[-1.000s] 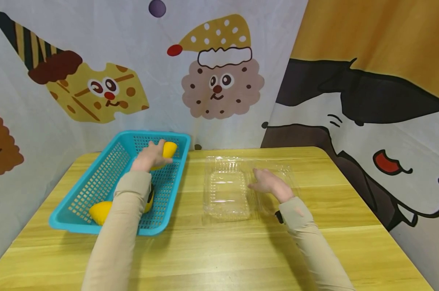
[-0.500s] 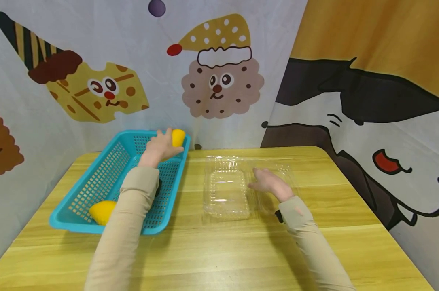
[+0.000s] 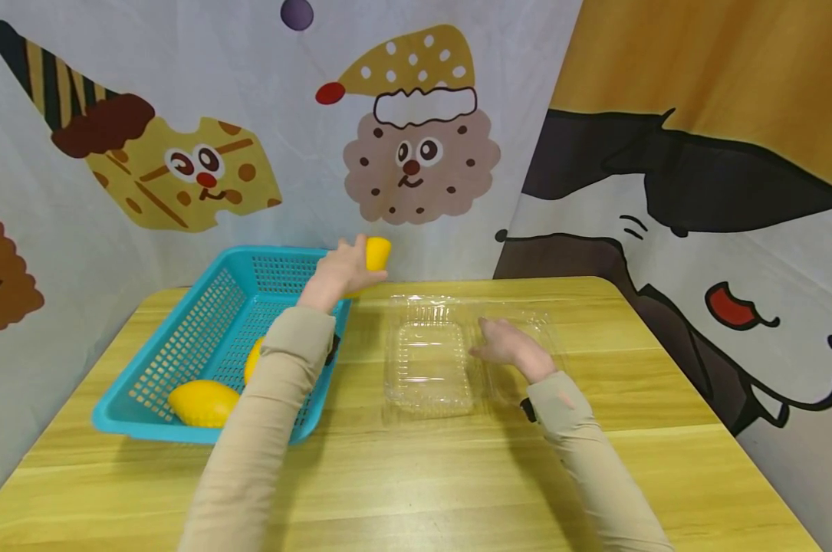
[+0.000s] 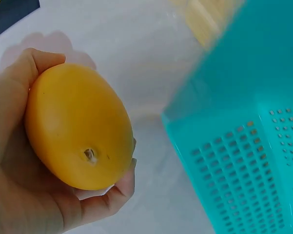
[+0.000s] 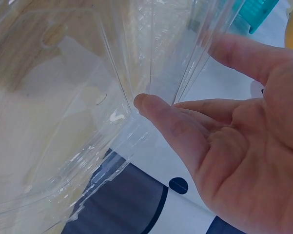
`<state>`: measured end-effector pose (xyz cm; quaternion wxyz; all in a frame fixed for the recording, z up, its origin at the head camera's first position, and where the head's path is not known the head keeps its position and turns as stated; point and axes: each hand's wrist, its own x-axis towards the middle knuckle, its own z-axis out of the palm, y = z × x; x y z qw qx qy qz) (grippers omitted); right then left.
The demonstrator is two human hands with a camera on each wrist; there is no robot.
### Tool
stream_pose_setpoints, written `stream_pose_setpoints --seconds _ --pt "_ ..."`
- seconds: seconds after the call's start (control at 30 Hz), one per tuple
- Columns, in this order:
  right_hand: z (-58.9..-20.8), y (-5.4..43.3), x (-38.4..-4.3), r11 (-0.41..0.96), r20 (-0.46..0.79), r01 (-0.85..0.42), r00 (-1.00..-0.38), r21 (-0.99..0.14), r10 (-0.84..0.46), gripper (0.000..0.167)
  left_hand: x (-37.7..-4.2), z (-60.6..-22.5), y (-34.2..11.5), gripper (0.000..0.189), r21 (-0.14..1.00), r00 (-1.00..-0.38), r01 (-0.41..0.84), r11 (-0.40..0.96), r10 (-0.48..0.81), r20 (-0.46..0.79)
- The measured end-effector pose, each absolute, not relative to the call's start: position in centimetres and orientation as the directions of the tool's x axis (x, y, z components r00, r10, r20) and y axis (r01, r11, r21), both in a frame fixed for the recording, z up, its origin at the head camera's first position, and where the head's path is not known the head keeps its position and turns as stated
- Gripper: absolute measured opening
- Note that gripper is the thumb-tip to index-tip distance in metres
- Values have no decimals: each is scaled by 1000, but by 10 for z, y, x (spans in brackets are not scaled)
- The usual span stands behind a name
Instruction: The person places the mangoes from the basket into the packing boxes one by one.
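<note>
My left hand [image 3: 343, 270] grips a yellow mango [image 3: 377, 253] above the back right corner of the blue basket [image 3: 174, 330]. The left wrist view shows the thumb and fingers curled round this mango [image 4: 78, 126], its stem scar facing the camera. Another mango [image 3: 203, 403] lies at the basket's front, and a further mango [image 3: 253, 359] is partly hidden by my left sleeve. On the table a clear plastic clamshell box [image 3: 432, 368] lies opened out, its lid to the right. My right hand [image 3: 511, 349] rests at the hinge side, its extended fingers touching the plastic.
The wooden table [image 3: 402, 491] carries the basket on the left and the clamshell box right of centre. A cartoon-printed cloth [image 3: 305, 169] hangs right behind the table's back edge.
My left hand has lifted the mango out of the basket and carried it to the right, over the rim. My right hand and the clamshell box have stayed in place.
</note>
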<state>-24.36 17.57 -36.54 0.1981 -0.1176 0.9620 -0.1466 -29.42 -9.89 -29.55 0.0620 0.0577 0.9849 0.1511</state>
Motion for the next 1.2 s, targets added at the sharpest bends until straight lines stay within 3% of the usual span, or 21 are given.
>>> stream_pose_setpoints --seconds 0.33,0.63,1.2 --pt "-366 175 -245 932 -336 -187 -896 -312 -292 71 -292 -305 -60 89 217 -980 150 965 175 -100" --pt "-366 174 -245 932 -333 -195 -895 -304 -296 72 -289 -317 -32 82 193 -975 173 966 195 -102" --pt "-368 174 -247 937 -341 -180 -897 -300 -281 71 -284 -354 3 87 179 -955 182 967 217 -201"
